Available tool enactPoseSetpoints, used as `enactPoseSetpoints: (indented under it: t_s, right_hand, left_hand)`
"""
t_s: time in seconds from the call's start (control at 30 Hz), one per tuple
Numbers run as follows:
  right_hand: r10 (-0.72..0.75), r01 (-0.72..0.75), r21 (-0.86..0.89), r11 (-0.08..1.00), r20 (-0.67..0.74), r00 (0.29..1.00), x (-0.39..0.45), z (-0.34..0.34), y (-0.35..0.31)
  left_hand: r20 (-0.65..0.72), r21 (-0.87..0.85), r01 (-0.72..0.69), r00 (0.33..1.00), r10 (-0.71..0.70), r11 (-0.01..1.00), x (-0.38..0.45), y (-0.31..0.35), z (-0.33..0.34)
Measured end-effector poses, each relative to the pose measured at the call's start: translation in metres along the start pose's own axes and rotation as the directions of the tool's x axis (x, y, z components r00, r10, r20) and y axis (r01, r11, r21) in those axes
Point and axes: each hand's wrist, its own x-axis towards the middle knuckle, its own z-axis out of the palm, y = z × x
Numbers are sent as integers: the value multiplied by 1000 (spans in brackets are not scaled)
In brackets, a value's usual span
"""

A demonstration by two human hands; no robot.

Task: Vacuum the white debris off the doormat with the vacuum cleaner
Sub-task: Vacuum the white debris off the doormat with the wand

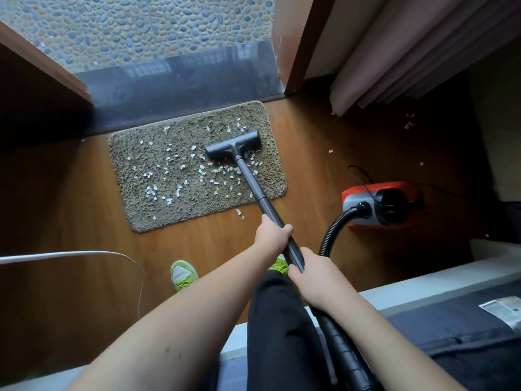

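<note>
A shaggy beige doormat [158, 198] lies on the wooden floor before a doorway. White debris [180, 167] is scattered over most of it. The dark floor nozzle [232, 145] of the vacuum cleaner rests on the mat's far right part. Its dark wand [253, 190] slants back toward me. My left hand [272, 235] grips the wand higher up, and my right hand [315, 275] grips it just below, near where the black ribbed hose [332, 235] begins. The red and grey vacuum body [377, 204] sits on the floor to the right.
A dark stone threshold [180, 86] and a pebble floor lie beyond the mat. Pink curtains [423, 52] hang at the right. A white cable [84, 253] crosses the floor at the left. Stray white bits [408, 121] lie on the floor at the right. My green shoes [183, 273] stand below the mat.
</note>
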Motion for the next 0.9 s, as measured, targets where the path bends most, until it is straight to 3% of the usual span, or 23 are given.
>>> enactPoseSetpoints:
  t_s: [0.5,0.7,0.9]
  right_hand:
    - [48,-48,61,997,2,999,-39,18,30]
    - [52,-52,83,995,5,999,-37,15,30]
    - [19,-18,81,997,-12,1000,-20,8,17]
  left_hand:
    - [84,3,-82,993,81,997,-25,-37,25]
    - [136,-71,-53,989,62,996,-24,-36,22]
    - [100,-98,-38,994,47,994,-11,-21,12]
